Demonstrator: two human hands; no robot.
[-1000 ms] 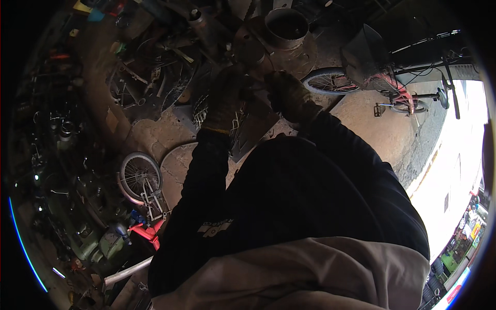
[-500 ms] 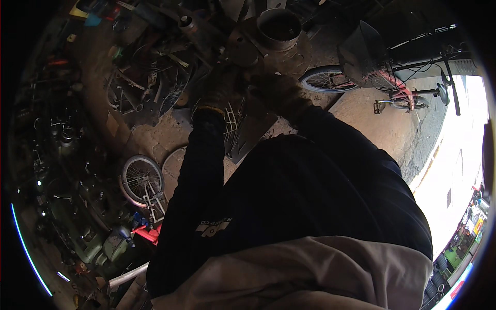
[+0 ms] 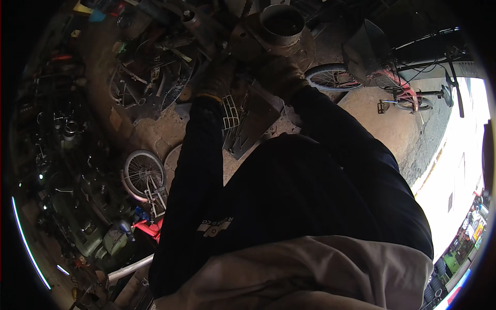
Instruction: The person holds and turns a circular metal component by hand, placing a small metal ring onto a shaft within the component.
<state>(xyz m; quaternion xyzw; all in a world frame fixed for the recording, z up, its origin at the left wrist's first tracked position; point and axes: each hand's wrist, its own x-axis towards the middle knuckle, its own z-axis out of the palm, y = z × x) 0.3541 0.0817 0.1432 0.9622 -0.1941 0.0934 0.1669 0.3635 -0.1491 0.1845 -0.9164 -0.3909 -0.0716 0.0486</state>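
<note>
My left hand (image 3: 213, 81), in a dark work glove with a yellowish cuff, reaches forward to the dark metal parts at the top of the view. My right hand (image 3: 279, 76), gloved as well, lies to its right, just below a rusty flanged pipe piece (image 3: 282, 27) with a round opening. Between and beyond the hands is a dark flat metal piece (image 3: 244, 43) with a rounded end. Deep shadow hides the fingers of both hands, so whether they grip anything does not show.
A red bicycle (image 3: 400, 82) with a dark basket (image 3: 368, 49) stands at the right. Scrap metal (image 3: 150, 82) lies left of my hands. Lower left are a small bicycle wheel (image 3: 144, 175) and green machinery (image 3: 85, 235). A dark sheet (image 3: 257, 116) sits below my right hand.
Both gloved hands have moved slightly farther forward, the right one closer to the flanged pipe piece. The whole view has shifted a little.
</note>
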